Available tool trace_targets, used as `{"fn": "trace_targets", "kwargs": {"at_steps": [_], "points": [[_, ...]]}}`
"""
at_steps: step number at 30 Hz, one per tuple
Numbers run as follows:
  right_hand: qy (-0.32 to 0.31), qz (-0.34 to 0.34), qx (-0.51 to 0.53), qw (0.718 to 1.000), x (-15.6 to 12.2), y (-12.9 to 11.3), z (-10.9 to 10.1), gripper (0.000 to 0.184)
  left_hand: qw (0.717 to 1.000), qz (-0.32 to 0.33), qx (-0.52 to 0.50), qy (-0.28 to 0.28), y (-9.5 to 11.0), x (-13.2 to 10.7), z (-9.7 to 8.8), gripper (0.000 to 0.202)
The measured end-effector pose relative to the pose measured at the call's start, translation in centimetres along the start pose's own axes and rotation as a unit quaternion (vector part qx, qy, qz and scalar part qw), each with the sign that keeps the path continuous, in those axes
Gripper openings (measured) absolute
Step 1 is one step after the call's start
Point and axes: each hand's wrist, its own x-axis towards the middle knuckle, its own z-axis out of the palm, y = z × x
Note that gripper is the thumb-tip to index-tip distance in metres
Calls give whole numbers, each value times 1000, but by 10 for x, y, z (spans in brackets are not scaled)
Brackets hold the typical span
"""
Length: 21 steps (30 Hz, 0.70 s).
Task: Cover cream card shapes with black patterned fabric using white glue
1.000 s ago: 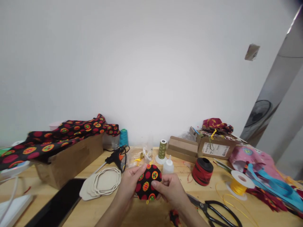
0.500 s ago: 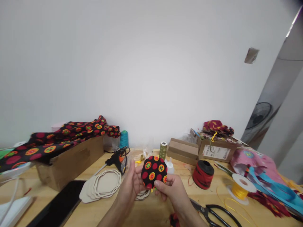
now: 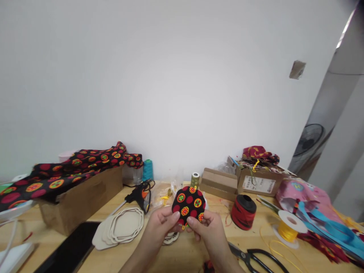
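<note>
Fingers of left hand (image 3: 159,224) and right hand (image 3: 209,226) pinch rounded black fabric disc (image 3: 190,203): red dots, orange flowers, yellow loops (image 3: 195,188).

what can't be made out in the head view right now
All in the head view:
Back of the patterned piece: turned away, held by left hand and right hand.
Lower part of the olive spool: behind that piece.
Handle ends of the scissors: cut off by the bottom edge.
Print on the white label: too small and blurred.
</note>
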Motion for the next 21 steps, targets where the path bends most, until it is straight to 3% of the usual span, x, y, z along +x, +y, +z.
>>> {"fn": "trace_targets", "kwargs": {"at_steps": [6, 11, 18, 21], "points": [[-3, -1, -11, 1000, -1, -1, -1, 34, 1000, -10, -19, 10, -2, 0, -3, 45], [16, -12, -12, 1000, -2, 2, 3, 28, 1000, 8, 16, 14, -3, 0, 0, 22], [62, 18, 13, 998, -3, -1, 11, 31, 999, 22, 25, 6, -4, -1, 5, 22], [39, 15, 12, 999, -3, 2, 8, 34, 1000, 19, 19, 7, -6, 0, 3, 23]]}}
